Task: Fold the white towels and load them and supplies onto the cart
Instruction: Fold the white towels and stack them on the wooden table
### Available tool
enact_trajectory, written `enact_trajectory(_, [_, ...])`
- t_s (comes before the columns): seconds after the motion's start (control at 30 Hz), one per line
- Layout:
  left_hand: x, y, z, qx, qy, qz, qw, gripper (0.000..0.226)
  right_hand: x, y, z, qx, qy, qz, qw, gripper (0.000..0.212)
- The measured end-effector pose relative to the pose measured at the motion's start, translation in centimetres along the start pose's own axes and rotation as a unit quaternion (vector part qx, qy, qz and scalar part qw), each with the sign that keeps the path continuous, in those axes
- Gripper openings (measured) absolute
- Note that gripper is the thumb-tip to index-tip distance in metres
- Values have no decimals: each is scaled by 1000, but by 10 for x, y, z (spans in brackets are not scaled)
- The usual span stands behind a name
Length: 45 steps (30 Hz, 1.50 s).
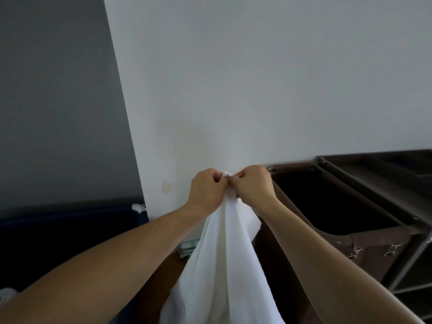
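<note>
Both hands meet at centre: left hand (207, 188) and right hand (253, 183) each pinch the hanging white towel's (222, 265) top edge, the cart (364, 183) at right.

left hand (207, 188), right hand (253, 183), pinching towel (224, 265)

The towel (222, 265) was plain white; the cart (364, 181) frame was dark brown; the wall (257, 78) was white.
</note>
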<state>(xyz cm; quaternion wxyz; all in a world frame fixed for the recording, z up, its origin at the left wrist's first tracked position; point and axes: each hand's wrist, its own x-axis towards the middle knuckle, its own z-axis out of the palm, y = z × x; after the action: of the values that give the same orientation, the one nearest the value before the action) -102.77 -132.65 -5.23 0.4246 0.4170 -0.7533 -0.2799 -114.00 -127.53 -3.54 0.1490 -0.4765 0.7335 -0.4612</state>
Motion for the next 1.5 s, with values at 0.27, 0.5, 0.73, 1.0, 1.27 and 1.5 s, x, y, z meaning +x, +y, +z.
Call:
enact_trajectory(0.27, [-14,-13,-2,73,6,71,995,38,1,-9,3,222,-96,146,959,22])
enact_trajectory(0.5, [-19,-22,-10,43,38,90,994,39,-3,-16,2,258,-131,150,946,25])
enact_trajectory(0.73, [-25,-28,-9,28,37,104,993,37,-4,-21,4,237,-141,153,949,19])
enact_trajectory(1.0, [-8,-29,-31,37,-31,91,995,20,-8,-15,-2,261,-171,100,945,24])
enact_trajectory(1.27, [25,5,-73,-214,2,-6,977,16,14,29,-28,-2,-5,-104,995,27])
enact_trajectory(1.5, [51,41,-91,-310,45,12,950,12,10,79,-34,-47,-120,-148,981,24])
